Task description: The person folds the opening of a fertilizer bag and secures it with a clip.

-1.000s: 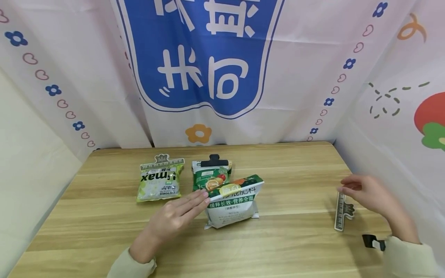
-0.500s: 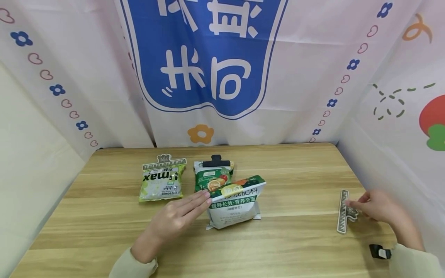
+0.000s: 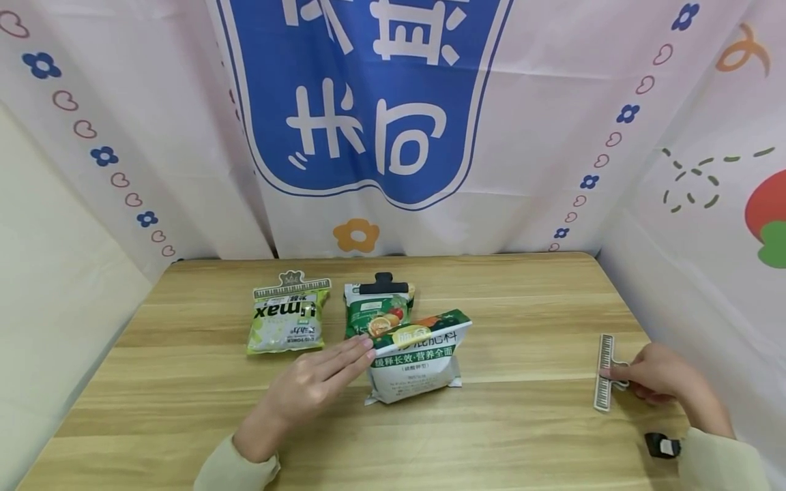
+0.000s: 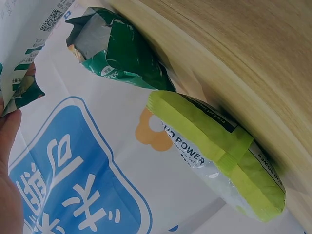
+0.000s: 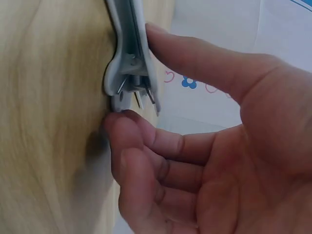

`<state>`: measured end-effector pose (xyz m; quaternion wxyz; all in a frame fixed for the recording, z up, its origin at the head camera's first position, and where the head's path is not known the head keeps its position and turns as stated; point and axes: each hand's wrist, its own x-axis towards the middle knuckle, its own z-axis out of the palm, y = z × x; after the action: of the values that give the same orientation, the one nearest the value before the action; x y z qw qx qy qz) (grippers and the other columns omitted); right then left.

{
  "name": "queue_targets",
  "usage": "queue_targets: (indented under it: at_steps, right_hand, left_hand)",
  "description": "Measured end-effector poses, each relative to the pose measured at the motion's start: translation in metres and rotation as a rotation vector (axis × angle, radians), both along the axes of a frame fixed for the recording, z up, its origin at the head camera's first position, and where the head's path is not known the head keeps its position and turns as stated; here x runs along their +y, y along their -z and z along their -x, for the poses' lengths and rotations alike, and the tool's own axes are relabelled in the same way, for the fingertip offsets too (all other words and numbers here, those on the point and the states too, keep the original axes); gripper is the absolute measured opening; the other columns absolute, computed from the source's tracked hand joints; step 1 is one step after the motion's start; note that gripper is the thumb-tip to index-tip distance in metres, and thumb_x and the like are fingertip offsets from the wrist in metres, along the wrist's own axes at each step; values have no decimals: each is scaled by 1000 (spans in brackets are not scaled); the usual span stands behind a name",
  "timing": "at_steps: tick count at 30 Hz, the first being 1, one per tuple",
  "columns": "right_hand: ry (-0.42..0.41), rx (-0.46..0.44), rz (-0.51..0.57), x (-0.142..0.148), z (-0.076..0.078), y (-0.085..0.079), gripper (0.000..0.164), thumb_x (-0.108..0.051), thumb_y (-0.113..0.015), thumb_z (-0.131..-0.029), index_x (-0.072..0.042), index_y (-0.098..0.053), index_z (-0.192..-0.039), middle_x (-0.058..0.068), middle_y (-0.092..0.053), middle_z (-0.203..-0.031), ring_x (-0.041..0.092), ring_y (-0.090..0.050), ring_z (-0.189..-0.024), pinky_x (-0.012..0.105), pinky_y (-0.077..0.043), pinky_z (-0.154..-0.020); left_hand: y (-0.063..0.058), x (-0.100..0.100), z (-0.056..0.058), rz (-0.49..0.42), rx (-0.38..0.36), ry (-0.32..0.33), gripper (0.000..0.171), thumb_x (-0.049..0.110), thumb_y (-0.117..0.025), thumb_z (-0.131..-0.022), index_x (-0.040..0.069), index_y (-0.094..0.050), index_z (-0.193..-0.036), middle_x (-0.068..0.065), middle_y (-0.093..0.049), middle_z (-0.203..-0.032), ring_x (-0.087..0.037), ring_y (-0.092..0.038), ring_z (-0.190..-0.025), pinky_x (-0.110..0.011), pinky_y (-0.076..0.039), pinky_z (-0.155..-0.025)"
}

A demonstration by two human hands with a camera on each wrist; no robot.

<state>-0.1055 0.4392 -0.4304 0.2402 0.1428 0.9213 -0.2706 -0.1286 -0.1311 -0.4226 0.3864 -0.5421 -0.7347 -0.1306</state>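
Observation:
At the table's middle, a white-and-green fertilizer bag (image 3: 411, 375) stands with its top folded over. My left hand (image 3: 307, 385) pinches the left end of that fold, fingers fairly straight; the thumb is hidden in the head view. The bag's back shows at the upper left of the left wrist view. On the right, a clip with a piano-key pattern (image 3: 604, 395) lies on the wood. My right hand (image 3: 666, 375) grips its handle side, thumb on top and fingertips at the lower edge. The clip's handle end (image 5: 131, 63) and curled fingers (image 5: 126, 141) fill the right wrist view.
A yellow-green bag (image 3: 288, 327) with a similar piano clip (image 3: 291, 288) on its top lies at the left. Behind the fertilizer bag is a green bag (image 3: 374, 310) with a black clip (image 3: 383, 286). Another black clip (image 3: 662, 445) lies beside the right sleeve.
My right hand has come down from above the piano clip and moved round to its handle side, where it now grips it. The left hand stays at the fold of the fertilizer bag.

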Motion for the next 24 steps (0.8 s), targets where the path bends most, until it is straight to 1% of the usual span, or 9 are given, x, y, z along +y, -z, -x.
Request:
queue_targets:
  at_steps: [6, 10, 14, 16, 18, 19, 21, 23, 24]
  right_hand:
    - [17, -7, 39, -5, 0, 0, 51, -47, -77, -94, -15, -58, -59, -4, -51, -54, 8, -45, -50, 23, -48, -50]
    - [-20, 2, 31, -5, 1, 0, 52, -47, -76, -95, -16, -56, -58, -4, -53, -55, 8, -46, -50, 24, -49, -52]
    - [-55, 44, 44, -5, 2, -1, 48, -40, -77, -95, -16, -52, -62, -3, -59, -58, 10, -53, -54, 24, -50, -53]
    - [-61, 70, 70, -6, 2, -1, 43, -34, -78, -96, -12, -53, -69, -1, -61, -61, 11, -56, -56, 24, -51, -52]
    - [-47, 96, 100, -8, 2, -2, 39, -30, -78, -96, -2, -55, -83, 2, -64, -66, 12, -60, -59, 24, -53, -53]
    - [-40, 109, 111, -8, 3, -3, 40, -29, -79, -96, 4, -55, -91, 5, -66, -70, 14, -62, -61, 25, -54, -54]
    - [-33, 143, 120, -10, 6, -6, 51, -27, -78, -96, 14, -52, -108, 10, -70, -79, 16, -65, -66, 26, -56, -57]
    - [-40, 184, 100, -12, 8, -9, 62, -27, -77, -97, 21, -46, -120, 16, -70, -89, 17, -67, -73, 27, -58, -60]
    - [-55, 208, 86, -14, 10, -11, 64, -27, -77, -97, 23, -46, -122, 18, -70, -93, 17, -66, -76, 27, -58, -61]
  left_hand:
    - [-1, 0, 0, 2, 6, 2, 38, 3, -40, -113, -2, -78, -114, -17, -80, -116, -28, -80, -102, -32, -67, -84]
    - [-1, 0, 1, 1, 5, 3, 39, 3, -40, -113, -2, -78, -114, -18, -80, -115, -27, -81, -101, -31, -67, -81]
    - [0, 0, 0, 0, 5, -1, 40, 3, -39, -113, -3, -78, -113, -18, -80, -115, -27, -80, -101, -31, -67, -81]
    - [0, 0, 0, 1, 4, -3, 40, 3, -39, -113, -2, -78, -114, -18, -80, -115, -27, -80, -101, -30, -67, -81]
    - [0, 0, 0, -1, 4, -5, 40, 3, -39, -113, -2, -78, -113, -17, -80, -115, -26, -81, -100, -30, -67, -81]
    - [0, 0, 0, -2, 6, -6, 40, 3, -39, -113, -2, -78, -113, -17, -80, -115, -26, -81, -100, -30, -67, -80]
    - [0, 0, 0, -5, 9, -8, 40, 3, -39, -113, -2, -78, -113, -17, -80, -115, -25, -81, -100, -29, -67, -80]
    - [0, 0, 0, -6, 9, -10, 40, 4, -39, -113, -1, -78, -113, -16, -80, -115, -25, -81, -100, -29, -67, -80]
    - [0, 0, 0, -6, 10, -11, 40, 4, -39, -113, -1, -78, -113, -16, -80, -115, -25, -81, -100, -29, -67, -80]
